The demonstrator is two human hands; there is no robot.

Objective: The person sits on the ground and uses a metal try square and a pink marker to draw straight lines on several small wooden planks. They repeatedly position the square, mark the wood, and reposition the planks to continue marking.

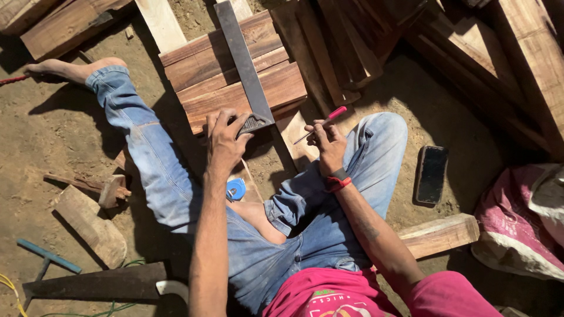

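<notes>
I see my left hand [226,138] pressing the stock of a metal try square [244,64] onto the near edge of the stacked wooden boards [235,76], its grip spread flat over the stock. The blade's long axis runs away from that hand toward 12 o'clock. My right hand [326,144] sits just to the 3 o'clock side, its grip narrow around a red-handled pencil [320,123] pointing toward 8 o'clock, at the blade's base. A dark phone [432,175] lies on the dirt floor, well apart at 3 o'clock.
</notes>
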